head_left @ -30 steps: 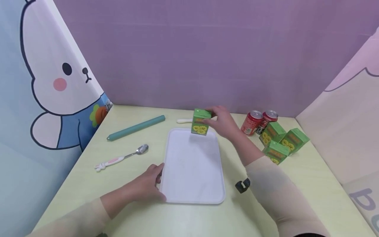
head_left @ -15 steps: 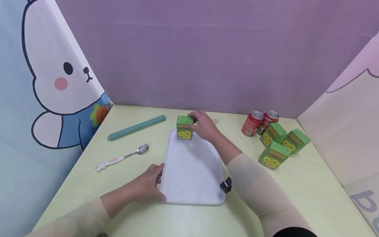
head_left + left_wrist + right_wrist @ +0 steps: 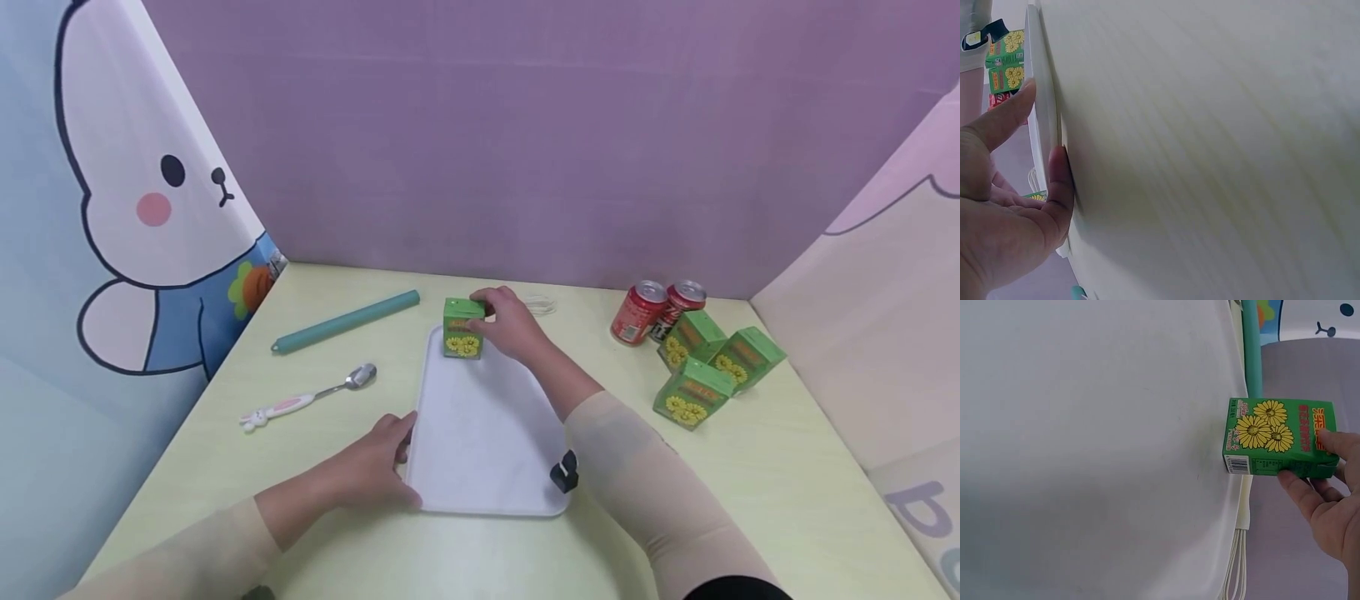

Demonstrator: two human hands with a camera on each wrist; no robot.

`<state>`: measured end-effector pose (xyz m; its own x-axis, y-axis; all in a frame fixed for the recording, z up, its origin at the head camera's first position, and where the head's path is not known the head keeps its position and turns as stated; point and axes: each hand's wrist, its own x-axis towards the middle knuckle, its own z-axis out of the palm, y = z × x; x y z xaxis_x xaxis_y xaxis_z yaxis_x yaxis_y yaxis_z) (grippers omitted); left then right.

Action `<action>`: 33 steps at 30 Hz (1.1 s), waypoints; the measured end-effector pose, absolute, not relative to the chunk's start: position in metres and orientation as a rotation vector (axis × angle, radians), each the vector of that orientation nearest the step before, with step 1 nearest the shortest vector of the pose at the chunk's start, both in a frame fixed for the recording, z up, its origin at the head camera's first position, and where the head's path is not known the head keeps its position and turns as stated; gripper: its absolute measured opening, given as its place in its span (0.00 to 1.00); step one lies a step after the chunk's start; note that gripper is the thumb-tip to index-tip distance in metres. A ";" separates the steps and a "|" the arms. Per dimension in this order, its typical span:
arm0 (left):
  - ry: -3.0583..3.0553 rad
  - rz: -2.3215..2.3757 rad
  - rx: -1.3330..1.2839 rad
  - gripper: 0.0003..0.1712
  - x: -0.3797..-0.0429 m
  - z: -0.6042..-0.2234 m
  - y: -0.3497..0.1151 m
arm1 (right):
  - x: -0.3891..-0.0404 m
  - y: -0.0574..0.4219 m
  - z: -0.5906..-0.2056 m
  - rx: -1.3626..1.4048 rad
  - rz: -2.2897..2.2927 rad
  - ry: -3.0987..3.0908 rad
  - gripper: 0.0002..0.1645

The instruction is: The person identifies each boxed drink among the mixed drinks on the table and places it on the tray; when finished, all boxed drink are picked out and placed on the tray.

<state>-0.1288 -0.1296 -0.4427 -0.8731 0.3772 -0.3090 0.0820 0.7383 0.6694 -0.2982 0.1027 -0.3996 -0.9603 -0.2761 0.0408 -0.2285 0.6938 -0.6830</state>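
Carton (image 3: 461,330): shifted left; likely light, crushable; hold sides
Right hand (image 3: 512,323): fingers pinching carton
Left hand (image 3: 377,468): gripping tray (image 3: 476,454) edge

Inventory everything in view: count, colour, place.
table: 1, pale yellow, centre
tray: 1, white, table's middle
held carton: 1, green, tray's far left corner
other cartons: 3, green, table's right
cans: 2, red, behind those cartons
rod: 1, teal, far left
spoon: 1, silver, pink-white handle, left of tray
whisk: 1, cream, beyond tray
backdrop: 1, purple, behind table
printed cloths: 2, blue-white and cream-pink, left and right
sleeves: 2, beige, forearms
arm gear: count unclear, black, sleeves
left hand: 1, bare, tray's left edge
right hand: 1, bare, on carton
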 end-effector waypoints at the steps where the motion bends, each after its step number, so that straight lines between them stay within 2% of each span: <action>1: 2.509 0.936 0.352 0.70 -0.129 -0.443 -0.130 | -0.298 0.103 -0.400 -0.427 -1.129 2.837 0.29; 7: 2.515 0.920 0.357 0.70 -0.130 -0.444 -0.130 | -0.298 0.105 -0.402 -0.455 -1.106 2.859 0.30; 14: 2.538 0.895 0.362 0.70 -0.130 -0.447 -0.130 | -0.289 0.120 -0.396 -0.479 -1.140 2.819 0.40; 26: 2.552 0.903 0.387 0.69 -0.130 -0.446 -0.133 | -0.258 0.185 -0.349 -0.512 -1.435 2.843 0.36; 33: 2.547 0.909 0.378 0.69 -0.130 -0.447 -0.132 | -0.227 0.230 -0.325 -0.463 -1.396 2.996 0.36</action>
<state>-0.1298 -0.1321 -0.4472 -0.8799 0.3806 -0.2844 0.1147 0.7510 0.6503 -0.2273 0.2305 -0.3249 -0.9426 -0.1650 0.2902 -0.3283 0.6153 -0.7167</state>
